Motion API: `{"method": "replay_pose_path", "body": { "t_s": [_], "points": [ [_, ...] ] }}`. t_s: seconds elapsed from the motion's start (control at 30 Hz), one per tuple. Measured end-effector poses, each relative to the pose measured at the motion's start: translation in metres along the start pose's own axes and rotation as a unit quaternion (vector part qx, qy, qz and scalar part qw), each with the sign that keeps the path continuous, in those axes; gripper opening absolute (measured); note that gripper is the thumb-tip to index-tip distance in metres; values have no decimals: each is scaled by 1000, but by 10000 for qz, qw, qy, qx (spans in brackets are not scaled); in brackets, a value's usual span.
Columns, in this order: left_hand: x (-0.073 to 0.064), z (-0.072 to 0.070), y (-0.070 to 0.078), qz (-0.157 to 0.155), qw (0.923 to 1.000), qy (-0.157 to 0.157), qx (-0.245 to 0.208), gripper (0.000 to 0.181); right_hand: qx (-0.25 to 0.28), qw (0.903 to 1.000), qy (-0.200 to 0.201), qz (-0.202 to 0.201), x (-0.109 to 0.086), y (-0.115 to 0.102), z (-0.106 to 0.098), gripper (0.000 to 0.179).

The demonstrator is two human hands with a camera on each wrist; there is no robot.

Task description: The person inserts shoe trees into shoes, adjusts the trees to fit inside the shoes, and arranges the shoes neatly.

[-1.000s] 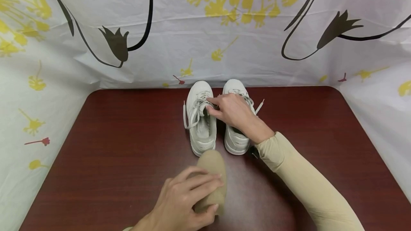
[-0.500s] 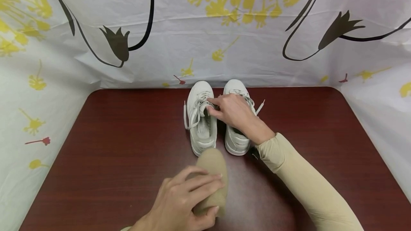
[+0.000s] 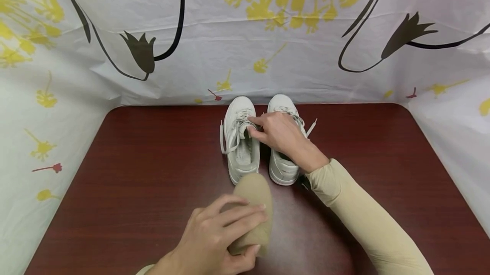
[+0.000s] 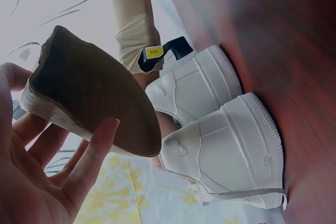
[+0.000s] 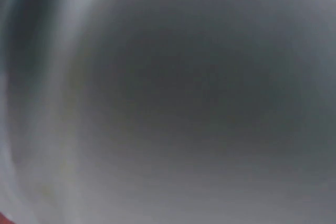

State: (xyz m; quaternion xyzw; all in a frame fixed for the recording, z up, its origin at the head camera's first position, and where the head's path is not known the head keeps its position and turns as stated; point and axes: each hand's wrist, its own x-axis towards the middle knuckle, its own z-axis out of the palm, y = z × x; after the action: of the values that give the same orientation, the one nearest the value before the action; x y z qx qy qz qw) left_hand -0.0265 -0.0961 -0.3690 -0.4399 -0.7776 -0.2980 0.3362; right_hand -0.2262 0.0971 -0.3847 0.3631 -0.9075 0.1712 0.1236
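Observation:
My left hand (image 3: 214,236) grips a tan moulded-pulp shoe insert (image 3: 254,198) between fingers and thumb, raised off the table. Its rounded tip overlaps the heel of the left white sneaker (image 3: 234,117) in the head view; the left wrist view shows its hollow brown side (image 4: 94,87). My right hand (image 3: 281,132) reaches across the right white sneaker (image 3: 282,168), with index finger and thumb pinching the left sneaker's tongue at the opening. Both sneakers stand side by side, heels toward me, laces loose. The right wrist view is filled by a blurred grey surface.
The dark red-brown wooden table (image 3: 160,173) has a white curtain (image 3: 206,54) with yellow and dark flower prints behind it and along its sides. A black wrist strap (image 4: 178,48) with a yellow label sits at the right sleeve.
The insert's rounded tip has risen slightly toward the left sneaker's heel as my left hand tilts it. My right hand keeps its place at the tongue.

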Motion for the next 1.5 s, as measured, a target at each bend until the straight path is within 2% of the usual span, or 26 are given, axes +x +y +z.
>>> {"method": "replay_pose_path", "body": {
  "t_s": [0.33, 0.53, 0.87, 1.03, 1.2, 1.5],
  "points": [
    [12, -12, -3, -230, 9996, 140, 23, 37, -33, 9999, -118, 16, 1, -1, -1, 37],
    [18, -16, -10, -277, 9994, 208, 1, 35, -33, 9998, -164, 124, 2, -2, -2, 36],
    [21, -17, -21, -543, 9982, 256, -28, 34, -59, 9998, -117, 161, 3, -2, -1, 35],
    [21, -13, -29, -764, 9968, 134, -167, 33, -38, 9996, -177, 206, 2, -2, -2, 37],
    [22, -9, -41, -1065, 9938, -173, -285, 33, -22, 9994, -144, 322, 1, -1, -2, 37],
    [21, -7, -46, -1197, 9918, -285, -339, 32, 17, 9997, -100, 239, 3, -2, 1, 36]
  ]
}}
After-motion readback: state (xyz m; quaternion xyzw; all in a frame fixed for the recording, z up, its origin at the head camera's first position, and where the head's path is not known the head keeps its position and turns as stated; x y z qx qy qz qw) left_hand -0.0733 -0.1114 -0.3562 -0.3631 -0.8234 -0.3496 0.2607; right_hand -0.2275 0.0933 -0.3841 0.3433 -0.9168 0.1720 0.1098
